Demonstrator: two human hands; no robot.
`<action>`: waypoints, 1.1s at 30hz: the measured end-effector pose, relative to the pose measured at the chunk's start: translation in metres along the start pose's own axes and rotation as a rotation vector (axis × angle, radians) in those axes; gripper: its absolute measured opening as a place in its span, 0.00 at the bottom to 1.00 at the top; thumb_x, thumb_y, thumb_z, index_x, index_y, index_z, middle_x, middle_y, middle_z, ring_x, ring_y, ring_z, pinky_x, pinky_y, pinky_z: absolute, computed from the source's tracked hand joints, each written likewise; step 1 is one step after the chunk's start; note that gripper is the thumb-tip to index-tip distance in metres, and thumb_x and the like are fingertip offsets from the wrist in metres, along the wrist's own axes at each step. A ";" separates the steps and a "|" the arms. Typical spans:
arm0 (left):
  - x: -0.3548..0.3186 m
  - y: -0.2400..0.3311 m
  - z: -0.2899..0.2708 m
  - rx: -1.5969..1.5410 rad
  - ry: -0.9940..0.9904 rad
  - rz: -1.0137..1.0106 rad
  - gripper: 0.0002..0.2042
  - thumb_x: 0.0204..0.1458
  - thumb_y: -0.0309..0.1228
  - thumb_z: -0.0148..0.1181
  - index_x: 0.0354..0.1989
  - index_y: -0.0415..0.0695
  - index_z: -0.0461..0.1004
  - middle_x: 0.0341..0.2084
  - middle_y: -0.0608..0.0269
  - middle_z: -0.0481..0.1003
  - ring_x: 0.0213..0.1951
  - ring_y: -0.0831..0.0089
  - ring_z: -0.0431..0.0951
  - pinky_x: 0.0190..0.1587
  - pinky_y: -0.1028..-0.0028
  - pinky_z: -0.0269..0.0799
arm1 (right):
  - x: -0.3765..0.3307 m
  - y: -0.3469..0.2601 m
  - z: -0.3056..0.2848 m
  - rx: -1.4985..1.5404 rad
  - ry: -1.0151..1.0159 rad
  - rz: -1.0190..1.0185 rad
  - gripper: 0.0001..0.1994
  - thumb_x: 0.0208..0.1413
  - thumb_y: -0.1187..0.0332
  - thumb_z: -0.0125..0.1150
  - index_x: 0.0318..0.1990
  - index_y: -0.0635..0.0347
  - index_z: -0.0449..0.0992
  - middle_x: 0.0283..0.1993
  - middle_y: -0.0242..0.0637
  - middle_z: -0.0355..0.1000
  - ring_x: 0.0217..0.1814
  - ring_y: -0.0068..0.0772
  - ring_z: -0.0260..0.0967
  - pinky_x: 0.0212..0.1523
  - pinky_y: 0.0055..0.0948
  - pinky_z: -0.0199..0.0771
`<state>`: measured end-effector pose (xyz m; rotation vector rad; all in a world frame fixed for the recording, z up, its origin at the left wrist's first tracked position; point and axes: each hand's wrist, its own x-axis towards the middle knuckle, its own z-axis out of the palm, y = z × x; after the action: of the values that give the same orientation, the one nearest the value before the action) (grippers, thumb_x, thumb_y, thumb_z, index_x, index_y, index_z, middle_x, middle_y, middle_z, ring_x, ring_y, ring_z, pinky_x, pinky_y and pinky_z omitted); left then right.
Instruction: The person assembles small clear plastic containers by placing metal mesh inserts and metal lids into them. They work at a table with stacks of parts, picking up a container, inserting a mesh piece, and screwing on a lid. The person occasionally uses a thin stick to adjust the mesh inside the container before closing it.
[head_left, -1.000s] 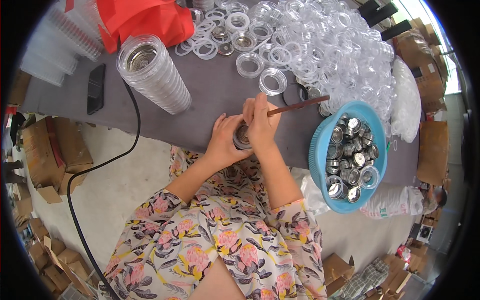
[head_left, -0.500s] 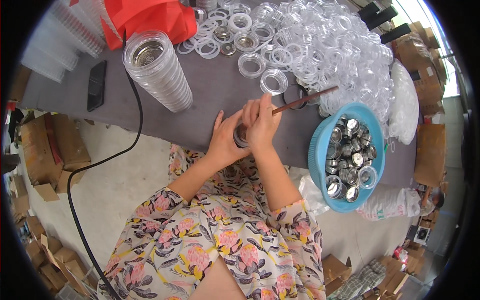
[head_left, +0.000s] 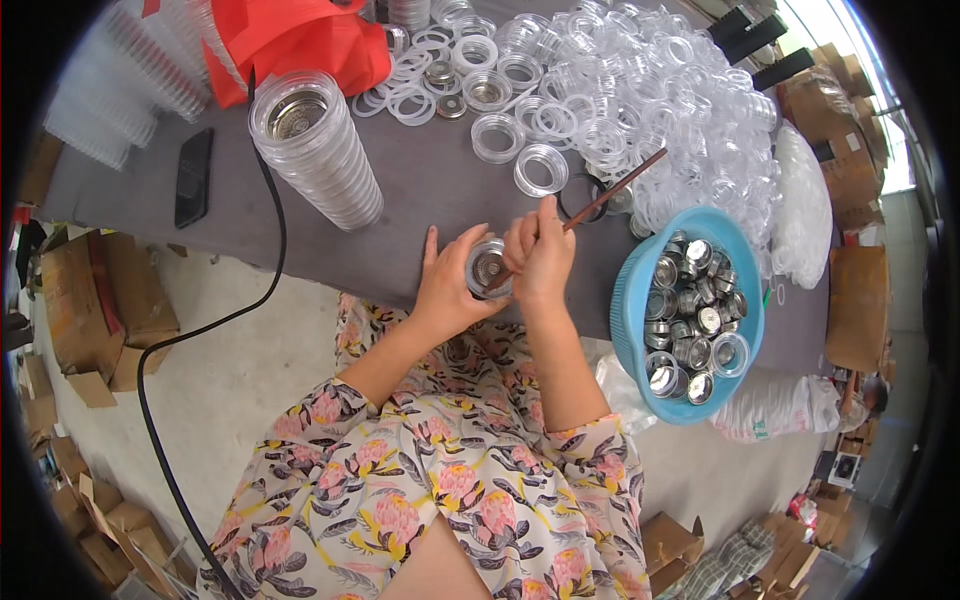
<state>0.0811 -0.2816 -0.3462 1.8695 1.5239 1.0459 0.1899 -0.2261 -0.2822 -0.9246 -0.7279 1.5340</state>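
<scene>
Left hand [head_left: 445, 290] cups small round clear container [head_left: 488, 268] with metal insert, fingers curled round its left side, at near edge of grey table [head_left: 420, 190]. Right hand [head_left: 540, 262] pinches brown stick [head_left: 600, 200], tip down in container. Blue basket [head_left: 630, 300] of metal pieces to right. Tall stack of clear lids [head_left: 320, 150] far left. Black phone [head_left: 193, 177] further left.

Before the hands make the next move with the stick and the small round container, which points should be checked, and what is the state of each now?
1. Left hand holds the round container: ok.
2. Right hand grips the brown stick: ok.
3. Stick tip inside the container: cannot tell, fingers hide it.
4. Metal insert seated flat: cannot tell.
5. Blue basket beside the right hand: ok.
6. Black cable away from both hands: ok.
</scene>
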 end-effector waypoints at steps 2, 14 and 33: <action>0.000 -0.001 0.002 0.021 -0.005 0.012 0.44 0.32 0.42 0.72 0.59 0.41 0.56 0.49 0.55 0.69 0.53 0.63 0.68 0.65 0.46 0.36 | -0.002 0.007 0.009 0.080 0.020 -0.103 0.27 0.64 0.58 0.42 0.11 0.54 0.53 0.08 0.26 0.49 0.08 0.19 0.42 0.10 0.22 0.37; 0.000 0.012 -0.026 -0.593 0.026 -0.114 0.37 0.36 0.31 0.71 0.57 0.39 0.58 0.51 0.52 0.68 0.54 0.64 0.68 0.58 0.65 0.60 | -0.062 0.001 -0.027 -1.001 -0.123 -0.426 0.11 0.50 0.70 0.62 0.38 0.68 0.77 0.29 0.36 0.75 0.25 0.23 0.69 0.29 0.21 0.68; 0.023 -0.039 -0.034 -1.577 0.110 -0.367 0.18 0.57 0.25 0.50 0.56 0.44 0.61 0.45 0.59 0.71 0.46 0.68 0.74 0.48 0.68 0.72 | -0.034 0.007 -0.029 -0.256 -0.047 0.234 0.18 0.61 0.61 0.48 0.44 0.68 0.75 0.37 0.41 0.77 0.12 0.09 0.48 0.12 0.15 0.44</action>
<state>0.0329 -0.2530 -0.3519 0.4110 0.5357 1.4557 0.2128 -0.2624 -0.2972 -1.2023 -0.8888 1.6970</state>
